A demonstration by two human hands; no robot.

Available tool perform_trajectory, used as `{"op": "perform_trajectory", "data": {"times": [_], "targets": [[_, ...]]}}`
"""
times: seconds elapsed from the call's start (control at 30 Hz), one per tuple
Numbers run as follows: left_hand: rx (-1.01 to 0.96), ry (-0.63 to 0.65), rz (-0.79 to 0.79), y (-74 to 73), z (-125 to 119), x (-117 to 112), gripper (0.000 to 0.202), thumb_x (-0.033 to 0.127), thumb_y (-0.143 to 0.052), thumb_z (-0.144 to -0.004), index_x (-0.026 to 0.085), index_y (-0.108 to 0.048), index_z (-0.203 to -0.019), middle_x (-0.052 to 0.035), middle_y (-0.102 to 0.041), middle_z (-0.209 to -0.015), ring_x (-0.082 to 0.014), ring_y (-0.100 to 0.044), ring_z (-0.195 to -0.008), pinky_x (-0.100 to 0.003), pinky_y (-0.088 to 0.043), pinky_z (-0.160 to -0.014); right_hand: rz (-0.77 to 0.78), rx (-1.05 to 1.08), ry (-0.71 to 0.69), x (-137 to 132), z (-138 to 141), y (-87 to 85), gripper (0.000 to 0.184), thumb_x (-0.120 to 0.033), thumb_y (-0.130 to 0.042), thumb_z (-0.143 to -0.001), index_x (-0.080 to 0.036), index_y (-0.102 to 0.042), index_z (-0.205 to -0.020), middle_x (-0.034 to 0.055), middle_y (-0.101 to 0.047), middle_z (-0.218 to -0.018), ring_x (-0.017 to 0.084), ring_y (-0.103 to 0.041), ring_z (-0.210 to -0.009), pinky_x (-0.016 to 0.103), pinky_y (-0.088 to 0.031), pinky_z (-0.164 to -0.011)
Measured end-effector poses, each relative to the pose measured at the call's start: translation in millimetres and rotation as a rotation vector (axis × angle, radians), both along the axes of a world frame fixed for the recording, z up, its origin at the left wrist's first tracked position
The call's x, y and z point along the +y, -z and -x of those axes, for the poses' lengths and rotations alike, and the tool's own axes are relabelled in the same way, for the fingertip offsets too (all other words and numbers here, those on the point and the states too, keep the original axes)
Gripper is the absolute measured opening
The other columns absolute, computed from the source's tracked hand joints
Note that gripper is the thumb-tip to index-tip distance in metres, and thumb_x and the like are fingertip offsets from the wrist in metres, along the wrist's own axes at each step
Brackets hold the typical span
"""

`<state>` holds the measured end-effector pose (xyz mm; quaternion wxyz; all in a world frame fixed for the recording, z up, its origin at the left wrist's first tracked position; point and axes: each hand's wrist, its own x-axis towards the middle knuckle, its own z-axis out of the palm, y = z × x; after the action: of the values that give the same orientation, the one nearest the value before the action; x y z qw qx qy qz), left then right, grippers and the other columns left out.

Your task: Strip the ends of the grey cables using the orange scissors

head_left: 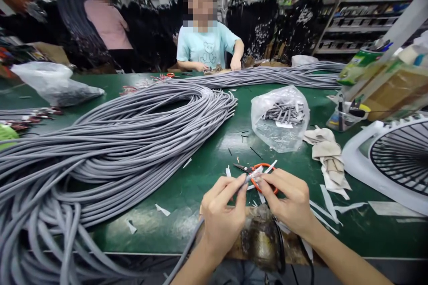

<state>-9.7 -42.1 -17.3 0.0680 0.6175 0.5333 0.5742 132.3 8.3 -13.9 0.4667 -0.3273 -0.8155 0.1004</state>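
Note:
My left hand [224,208] pinches a grey cable [189,242] close to its end, and the rest of the cable runs down past my wrist. At that end, white wrapping or strands [257,173] stick out. My right hand [288,198] has its fingertips closed on this white end; which strand they grip is too small to make out. Right behind my fingers lie scissors with orange handles [273,189], blades pointing left. Under my hands stands a worn brass-coloured metal device [262,238] on a wooden board.
A big bundle of grey cables [133,151] covers the left side of the green table [180,227]. A plastic bag [280,136] of short grey pieces lies ahead. To the right are cloth scraps [329,156] and a white fan [359,156]. A person [209,44] works across the table.

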Motion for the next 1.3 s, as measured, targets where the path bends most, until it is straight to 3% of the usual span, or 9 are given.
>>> {"op": "perform_trajectory", "data": {"times": [0.1,0.3,0.4,0.53,0.6,0.7,0.8,1.1,1.3], "targets": [[0.062,-0.015,-0.013,1.7,0,-1,0.024,0.004,-0.058,-0.075,0.013,-0.067,-0.095,-0.0034,-0.063,-0.074,-0.0097,-0.056,-0.064,-0.019,-0.045,-0.061,0.085,0.003,-0.004,-1,0,0.6,0.008,-0.014,-0.057,-0.078,-0.014,-0.064,-0.076,0.0023,-0.059,-0.062,0.011,-0.049,-0.053,0.024,-0.038,-0.054],[0.100,0.052,0.065,3.4,-5,1,0.021,0.009,-0.057,-0.077,0.015,-0.067,-0.095,-0.0016,-0.060,-0.069,-0.0085,-0.052,-0.056,-0.019,-0.042,-0.054,0.584,0.153,-0.126,2,1,-1.3,0.021,-0.025,-0.049,-0.084,-0.015,-0.061,-0.072,0.0031,-0.063,-0.065,0.012,-0.055,-0.056,0.020,-0.042,-0.048],[0.094,-0.007,0.130,3.7,-3,3,0.017,0.013,-0.056,-0.078,0.015,-0.068,-0.090,0.0000,-0.055,-0.060,-0.0082,-0.046,-0.048,-0.020,-0.037,-0.047,0.328,0.136,-0.176,-9,1,-9.3,0.018,-0.020,-0.050,-0.083,-0.016,-0.060,-0.068,0.0013,-0.060,-0.059,0.010,-0.050,-0.050,0.021,-0.038,-0.047],[0.098,-0.164,0.197,2.6,3,6,0.014,0.017,-0.056,-0.078,0.014,-0.069,-0.081,-0.0009,-0.055,-0.059,-0.0093,-0.048,-0.051,-0.021,-0.037,-0.049,-0.086,0.079,-0.427,-25,5,-18.2,0.019,-0.023,-0.052,-0.080,-0.017,-0.058,-0.064,-0.0021,-0.049,-0.045,0.009,-0.040,-0.042,0.023,-0.032,-0.046],[0.071,-0.170,0.148,1.3,3,5,0.015,0.017,-0.056,-0.078,0.014,-0.069,-0.083,-0.0006,-0.055,-0.059,-0.0089,-0.047,-0.049,-0.021,-0.037,-0.048,0.038,0.145,-0.191,-21,8,-16.1,0.017,-0.025,-0.060,-0.075,-0.016,-0.056,-0.061,-0.0044,-0.043,-0.044,0.007,-0.036,-0.040,0.021,-0.030,-0.041],[0.050,-0.151,0.049,0.3,-1,2,0.015,0.016,-0.057,-0.078,0.014,-0.069,-0.087,-0.0004,-0.057,-0.060,-0.0082,-0.048,-0.049,-0.020,-0.039,-0.048,0.462,0.266,0.101,-6,14,-7.7,0.020,-0.032,-0.067,-0.067,-0.015,-0.058,-0.073,-0.0049,-0.046,-0.049,0.006,-0.037,-0.041,0.018,-0.032,-0.038],[0.057,-0.139,0.004,1.0,-3,1,0.015,0.015,-0.057,-0.077,0.015,-0.069,-0.087,-0.0011,-0.060,-0.064,-0.0087,-0.052,-0.054,-0.020,-0.042,-0.053,0.691,0.295,-0.025,6,17,-2.7,0.026,-0.035,-0.064,-0.069,-0.012,-0.064,-0.082,0.0007,-0.057,-0.060,0.010,-0.049,-0.051,0.020,-0.042,-0.047],[0.024,-0.084,0.192,-4.8,-4,0,0.016,0.017,-0.054,-0.079,0.015,-0.067,-0.087,-0.0021,-0.056,-0.064,-0.0101,-0.048,-0.051,-0.021,-0.037,-0.048,0.844,0.376,-0.134,8,20,-6.3,0.021,-0.031,-0.058,-0.070,-0.013,-0.060,-0.060,-0.0020,-0.052,-0.051,0.009,-0.046,-0.046,0.019,-0.039,-0.044],[-0.022,-0.087,0.249,-8.8,-6,-1,0.017,0.019,-0.052,-0.081,0.015,-0.068,-0.083,-0.0056,-0.062,-0.069,-0.0146,-0.055,-0.064,-0.025,-0.040,-0.060,0.854,0.345,-0.131,14,19,-0.8,0.022,-0.036,-0.066,-0.064,-0.015,-0.065,-0.065,0.0033,-0.062,-0.062,0.016,-0.057,-0.059,0.022,-0.047,-0.053]]}}
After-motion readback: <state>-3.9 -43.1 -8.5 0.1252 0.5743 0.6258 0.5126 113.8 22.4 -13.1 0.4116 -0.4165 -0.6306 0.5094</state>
